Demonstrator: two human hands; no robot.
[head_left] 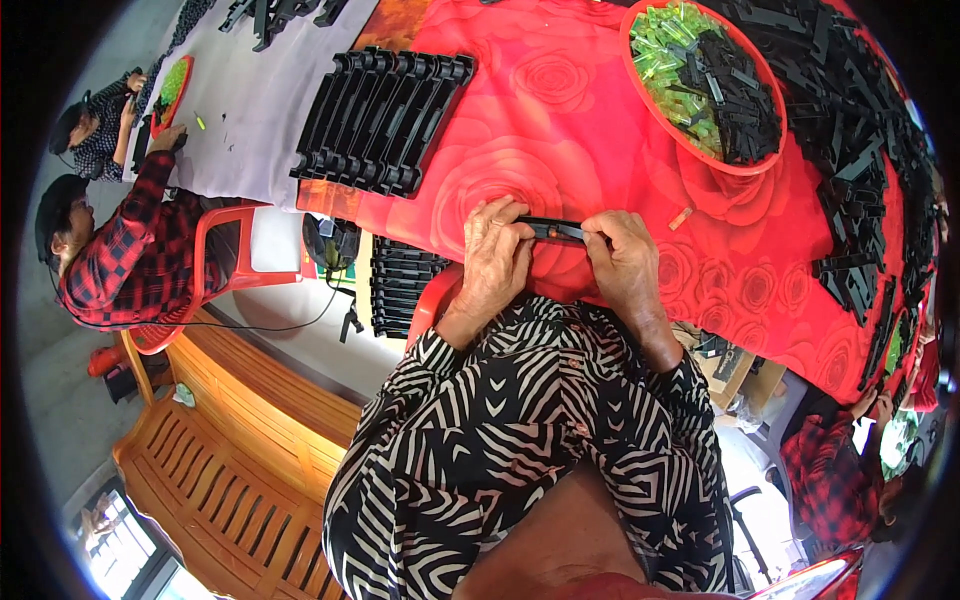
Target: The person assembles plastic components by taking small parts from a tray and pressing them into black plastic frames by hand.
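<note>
Between my two hands, close to the near edge of the table, is a slim black plastic part with a small orange spot at its middle. The left end is gripped by the closed fingers of my left hand. At the other end my right hand pinches it between thumb and fingers. Ahead and to the left, long black plastic parts lie side by side in a row. An orange-red basin at the far right holds clear yellow-green pieces and small black pieces.
A red rose-patterned cloth covers the table. Loose black parts pile up along its right side. A small orange piece lies right of my hands. More black parts sit below the table edge. Co-workers sit left and right; a wooden bench stands lower left.
</note>
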